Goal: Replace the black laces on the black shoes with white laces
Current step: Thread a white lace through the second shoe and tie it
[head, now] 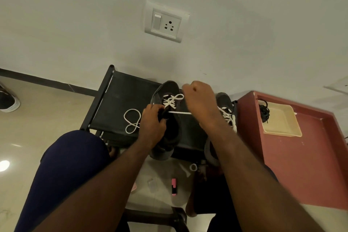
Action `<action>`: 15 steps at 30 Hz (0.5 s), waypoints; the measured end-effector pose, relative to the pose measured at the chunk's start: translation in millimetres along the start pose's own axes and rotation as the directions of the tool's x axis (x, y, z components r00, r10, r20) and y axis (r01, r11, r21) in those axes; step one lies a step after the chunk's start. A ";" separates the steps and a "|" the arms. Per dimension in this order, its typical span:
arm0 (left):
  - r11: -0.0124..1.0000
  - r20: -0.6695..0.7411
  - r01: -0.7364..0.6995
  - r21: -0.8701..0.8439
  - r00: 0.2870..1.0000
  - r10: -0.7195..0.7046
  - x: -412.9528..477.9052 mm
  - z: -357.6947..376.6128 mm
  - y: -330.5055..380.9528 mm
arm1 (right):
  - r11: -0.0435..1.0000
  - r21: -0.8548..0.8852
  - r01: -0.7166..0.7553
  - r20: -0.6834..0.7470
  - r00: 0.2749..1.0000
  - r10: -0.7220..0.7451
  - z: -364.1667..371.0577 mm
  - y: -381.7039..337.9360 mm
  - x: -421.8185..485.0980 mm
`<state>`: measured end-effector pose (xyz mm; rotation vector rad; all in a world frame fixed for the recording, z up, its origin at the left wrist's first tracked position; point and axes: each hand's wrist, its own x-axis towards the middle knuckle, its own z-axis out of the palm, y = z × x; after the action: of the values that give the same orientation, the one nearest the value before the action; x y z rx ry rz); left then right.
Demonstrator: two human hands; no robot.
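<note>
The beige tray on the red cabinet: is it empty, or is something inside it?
Not empty. The beige tray holds a bundle of black laces at its far left corner; the rest of its floor is bare.

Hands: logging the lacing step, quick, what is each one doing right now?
Left hand: closed, gripping the shoe at its tongue.
Right hand: closed in a fist, pulling the white lace taut.

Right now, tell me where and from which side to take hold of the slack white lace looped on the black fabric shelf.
Judging by its pose, pinch the slack white lace at the narrow crossing between its two loops, coming straight down from above. It lies flat on the black fabric shelf, left of the left hand, so nothing blocks a top approach, and a grip there likely lifts both loops.
</note>
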<state>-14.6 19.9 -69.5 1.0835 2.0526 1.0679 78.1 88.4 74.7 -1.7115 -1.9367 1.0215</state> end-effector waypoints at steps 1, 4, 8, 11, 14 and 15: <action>1.000 -0.003 0.001 -0.001 1.000 -0.001 0.6 -0.5 0.6 | 0.977 -0.208 0.035 0.066 0.998 -0.022 4.0 9.1 4.9; 0.999 -0.014 -0.027 0.017 1.000 0.028 0.8 -0.4 2.8 | 0.810 -0.578 0.103 0.315 0.943 0.105 10.5 26.4 3.5; 0.999 -0.025 -0.033 0.027 0.999 0.033 -0.7 1.5 1.2 | 0.616 -0.718 0.323 0.468 0.880 0.084 17.4 26.9 -3.5; 0.999 -0.033 -0.045 0.030 0.998 0.046 -1.5 2.5 0.3 | 0.531 -0.746 0.402 0.406 0.907 -0.116 19.2 26.9 -0.7; 0.998 -0.039 -0.051 0.026 0.998 0.052 -1.9 1.6 1.2 | 0.765 -0.469 0.442 0.350 0.888 -0.298 15.9 15.6 -10.9; 0.998 -0.044 -0.052 0.023 0.998 0.053 -2.5 1.7 1.4 | 0.924 -0.132 0.358 0.335 0.894 -0.298 13.0 8.3 -18.7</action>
<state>-11.5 18.9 -68.9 1.1400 2.0852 1.1077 78.8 66.9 63.6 -1.2965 -2.4938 1.0494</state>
